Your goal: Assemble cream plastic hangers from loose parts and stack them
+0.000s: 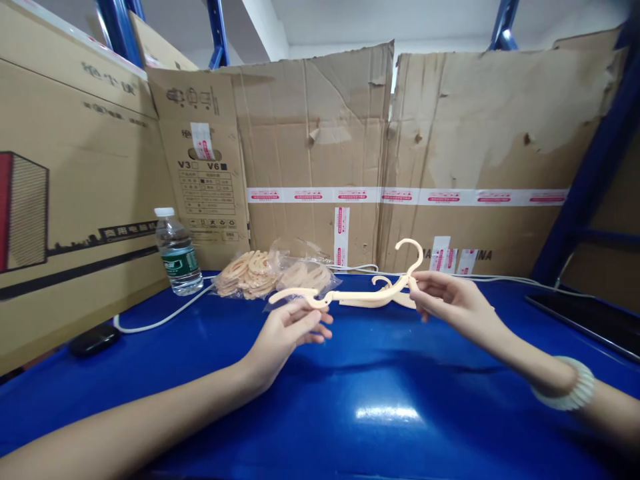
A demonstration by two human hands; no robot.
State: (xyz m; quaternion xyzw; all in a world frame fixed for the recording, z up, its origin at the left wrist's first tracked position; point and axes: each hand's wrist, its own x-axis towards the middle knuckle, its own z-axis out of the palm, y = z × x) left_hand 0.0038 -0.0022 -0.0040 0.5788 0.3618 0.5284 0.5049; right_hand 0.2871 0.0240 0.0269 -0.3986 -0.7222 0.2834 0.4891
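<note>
A cream plastic folding clothes hanger (367,300) is held up between both hands, its hook rising at the right. My left hand (287,333) is closed at the hanger's left arm, the thumb near a notched joint and some fingers hanging loose. At the hook's base, my right hand (457,303) pinches the hanger between thumb and fingers; part of it is hidden there. Just behind, a second cream hanger (381,281) shows a small hook and a bit of arm. Clear plastic bags with several cream hanger pieces (250,273) lie behind my left hand.
A water bottle (179,253) stands at the left on the blue table (350,427), near a black object (94,340) and a white cable (150,328). Cardboard sheets (315,147) wall the back and left. A dark flat device (590,323) lies at the right.
</note>
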